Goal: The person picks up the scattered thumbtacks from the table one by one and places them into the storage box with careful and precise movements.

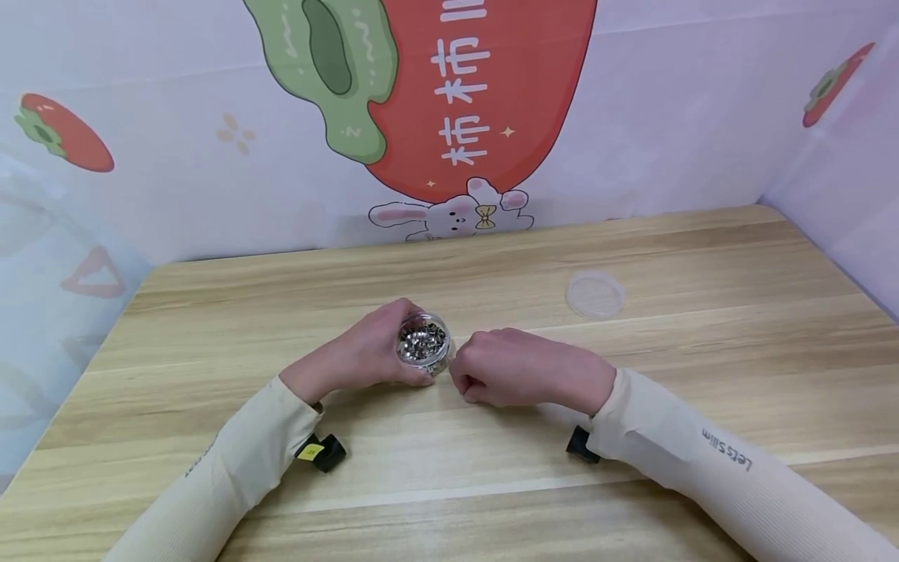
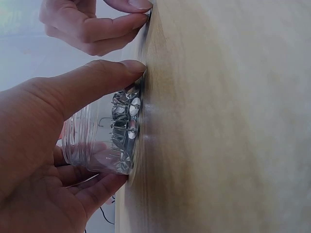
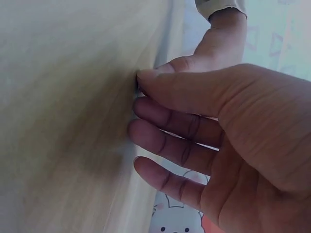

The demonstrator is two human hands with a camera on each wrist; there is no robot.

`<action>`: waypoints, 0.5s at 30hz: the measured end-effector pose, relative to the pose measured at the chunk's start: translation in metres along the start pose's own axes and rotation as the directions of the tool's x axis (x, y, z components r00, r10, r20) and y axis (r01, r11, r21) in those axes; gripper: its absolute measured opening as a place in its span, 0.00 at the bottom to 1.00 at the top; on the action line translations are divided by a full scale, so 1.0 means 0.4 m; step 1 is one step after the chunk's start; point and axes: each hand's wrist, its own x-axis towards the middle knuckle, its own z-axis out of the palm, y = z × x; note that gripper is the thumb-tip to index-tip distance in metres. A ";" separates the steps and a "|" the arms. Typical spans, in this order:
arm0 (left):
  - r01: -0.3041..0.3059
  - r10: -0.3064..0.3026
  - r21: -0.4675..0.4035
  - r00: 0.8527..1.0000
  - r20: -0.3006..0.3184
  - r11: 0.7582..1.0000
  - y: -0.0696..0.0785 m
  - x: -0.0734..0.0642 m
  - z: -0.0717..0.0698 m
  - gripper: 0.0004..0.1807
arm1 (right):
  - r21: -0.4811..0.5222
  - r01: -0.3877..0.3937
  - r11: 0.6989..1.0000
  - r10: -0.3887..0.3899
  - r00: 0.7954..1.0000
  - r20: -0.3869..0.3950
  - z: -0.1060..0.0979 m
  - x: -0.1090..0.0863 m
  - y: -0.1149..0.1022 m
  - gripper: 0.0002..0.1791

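Observation:
My left hand [image 1: 372,347] holds a clear round jar [image 2: 85,138] upright on the table, thumb on one side and fingers on the other. Silver thumbtacks [image 1: 421,342] lie in a heap inside it, and the jar's top is uncovered. Just right of the jar, my right hand [image 1: 516,367] is down at the tabletop, thumb and forefinger brought together. A tiny dark, shiny bit, seemingly a thumbtack [image 2: 148,16], shows at those fingertips, mostly hidden. In the right wrist view, the other fingers [image 3: 155,138] are loosely bent beside the table surface.
A clear round lid [image 1: 595,295] lies flat on the wooden table [image 1: 449,499], behind and to the right of the right hand. A printed cloth backdrop [image 1: 653,117] rises behind the table's far edge and at both sides.

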 end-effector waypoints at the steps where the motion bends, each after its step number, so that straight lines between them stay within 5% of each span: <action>1: -0.001 0.001 -0.002 1.000 0.000 1.000 0.001 -0.001 0.000 0.42 | -0.003 0.000 1.000 0.000 1.000 0.000 0.000 0.000 -0.001 0.10; 15: 0.005 -0.005 0.017 1.000 0.004 1.000 0.008 -0.003 0.001 0.42 | -0.067 -0.042 0.997 0.025 0.972 -0.235 -0.066 -0.017 0.003 0.04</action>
